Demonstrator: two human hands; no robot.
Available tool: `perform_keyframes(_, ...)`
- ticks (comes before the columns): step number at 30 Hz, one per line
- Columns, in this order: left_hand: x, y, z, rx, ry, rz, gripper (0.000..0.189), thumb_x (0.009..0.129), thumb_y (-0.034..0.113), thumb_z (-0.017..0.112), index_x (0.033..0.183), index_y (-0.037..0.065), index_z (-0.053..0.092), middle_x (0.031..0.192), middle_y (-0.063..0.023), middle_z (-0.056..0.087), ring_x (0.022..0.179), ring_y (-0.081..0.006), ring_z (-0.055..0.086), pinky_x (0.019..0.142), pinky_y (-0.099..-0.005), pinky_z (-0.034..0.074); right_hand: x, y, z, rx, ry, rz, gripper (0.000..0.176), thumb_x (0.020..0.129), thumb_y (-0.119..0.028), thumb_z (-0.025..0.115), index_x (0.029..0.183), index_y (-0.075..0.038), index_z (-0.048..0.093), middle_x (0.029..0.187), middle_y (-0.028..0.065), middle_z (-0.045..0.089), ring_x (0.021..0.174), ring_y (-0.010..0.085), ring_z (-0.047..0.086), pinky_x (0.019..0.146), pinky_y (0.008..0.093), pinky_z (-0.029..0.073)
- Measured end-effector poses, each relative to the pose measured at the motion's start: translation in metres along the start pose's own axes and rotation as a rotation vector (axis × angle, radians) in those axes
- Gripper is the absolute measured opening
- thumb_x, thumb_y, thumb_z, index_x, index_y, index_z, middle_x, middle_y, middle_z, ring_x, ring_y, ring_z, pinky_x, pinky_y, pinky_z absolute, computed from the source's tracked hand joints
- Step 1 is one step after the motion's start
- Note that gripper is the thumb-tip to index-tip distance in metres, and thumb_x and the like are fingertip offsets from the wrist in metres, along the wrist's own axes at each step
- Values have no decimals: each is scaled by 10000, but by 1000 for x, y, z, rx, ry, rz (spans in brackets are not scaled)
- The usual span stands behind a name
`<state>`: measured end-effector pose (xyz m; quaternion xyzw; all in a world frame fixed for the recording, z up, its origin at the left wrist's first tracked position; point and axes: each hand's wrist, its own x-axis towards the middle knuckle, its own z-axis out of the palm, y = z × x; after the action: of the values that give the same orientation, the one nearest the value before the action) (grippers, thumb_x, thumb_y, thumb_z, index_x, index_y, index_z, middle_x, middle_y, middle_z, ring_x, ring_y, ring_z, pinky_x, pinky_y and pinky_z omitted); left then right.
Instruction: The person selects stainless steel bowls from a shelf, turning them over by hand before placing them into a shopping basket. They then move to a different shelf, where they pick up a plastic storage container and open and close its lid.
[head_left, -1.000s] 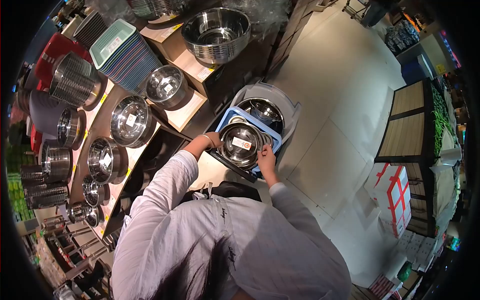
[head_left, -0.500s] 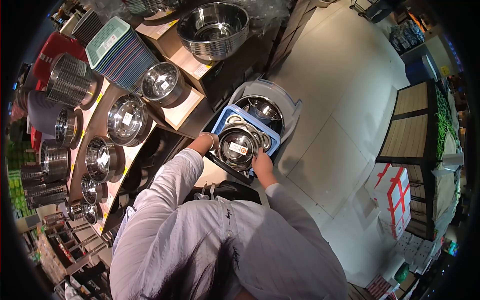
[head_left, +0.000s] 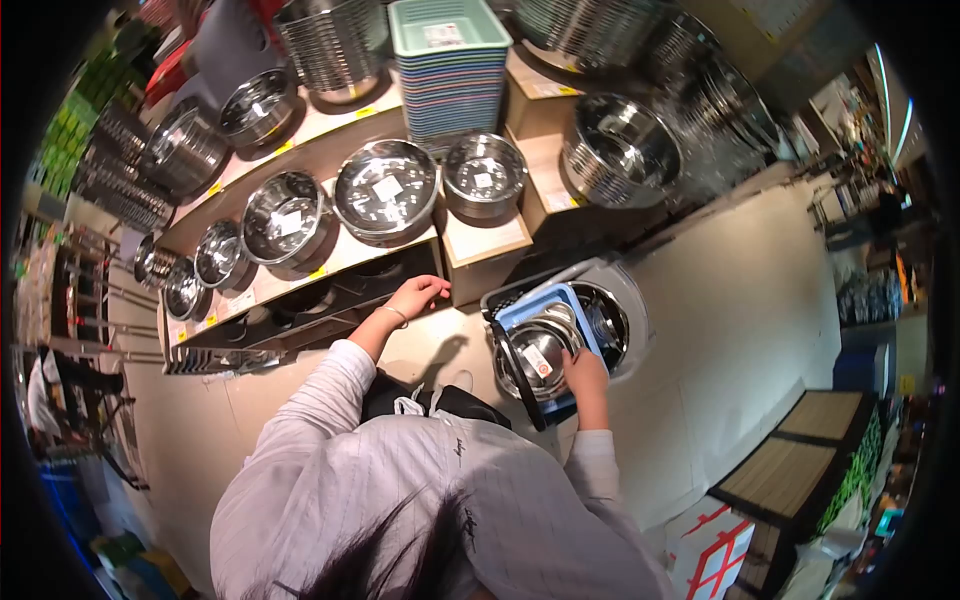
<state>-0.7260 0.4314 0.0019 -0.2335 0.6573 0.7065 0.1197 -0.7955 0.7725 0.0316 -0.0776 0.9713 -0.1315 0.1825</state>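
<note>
My left hand [head_left: 418, 295] is in the air before the lower shelf edge, its fingers loosely curled and apart, holding nothing. My right hand [head_left: 585, 375] grips the right rim of a shiny steel bowl [head_left: 528, 352] with a white and orange label. That bowl lies over other steel ware in a blue basket [head_left: 567, 296]. The basket rests in a grey cart or bin [head_left: 635, 300], beside another steel pot [head_left: 603, 325]. A black handle [head_left: 515, 375] crosses the left side of the bowl.
Steel bowls [head_left: 386, 190] line a wooden shelf [head_left: 345, 258] ahead. Stacked plastic baskets [head_left: 452, 90] and a large steel pot stack [head_left: 622, 150] stand higher up. At the lower right are a red-and-white box [head_left: 708, 550] and slatted crates [head_left: 790, 475].
My left hand has let go of the bowl and moved left, away from it. My right hand remains at the rim. The view has turned towards the shelf on the left.
</note>
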Motion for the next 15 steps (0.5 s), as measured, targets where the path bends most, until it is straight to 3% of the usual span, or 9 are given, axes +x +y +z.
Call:
perform_keyframes(3, -40, -17, -56, -68, 109, 16, 226, 898, 157, 458, 1050, 43, 580, 895, -9, 621, 596, -51, 448, 559, -172, 398, 11, -70, -32, -26, 51, -99, 359, 804, -379, 553, 764, -25, 596, 724, 177, 621, 731, 359, 604, 644, 443, 475)
perform_keyframes(8, -101, -6, -162, -139, 320, 114, 250, 908, 203, 456, 1063, 52, 581, 922, 9, 622, 592, -32, 429, 520, -167, 371, 19, -204, -38, 171, 135, -533, 308, 817, -288, 584, 681, -17, 531, 584, 160, 553, 563, 341, 550, 515, 393, 416)
perform_keyframes(11, -132, 24, -234, -80, 433, 375, 230, 912, 199, 463, 1016, 39, 592, 786, 18, 617, 572, -18, 421, 494, -157, 343, 13, -291, -28, 192, 78, -699, 273, 815, -245, 592, 689, -12, 525, 570, 147, 544, 529, 314, 534, 493, 365, 399)
perform_keyframes(13, -158, 57, -279, 6, 593, 384, 206, 906, 185, 478, 967, 29, 599, 727, 20, 605, 552, -14, 414, 482, -157, 328, 2, -350, -22, 182, -13, -753, 265, 816, -269, 578, 714, -28, 536, 634, 141, 579, 611, 334, 570, 548, 404, 436)
perform_keyframes(15, -188, 97, -317, -31, 582, 457, 195, 897, 179, 504, 937, 13, 596, 719, 25, 589, 539, -11, 407, 488, -157, 331, -10, -398, -6, 207, -4, -837, 244, 813, -256, 583, 731, -30, 547, 632, 143, 581, 609, 332, 571, 543, 398, 436)
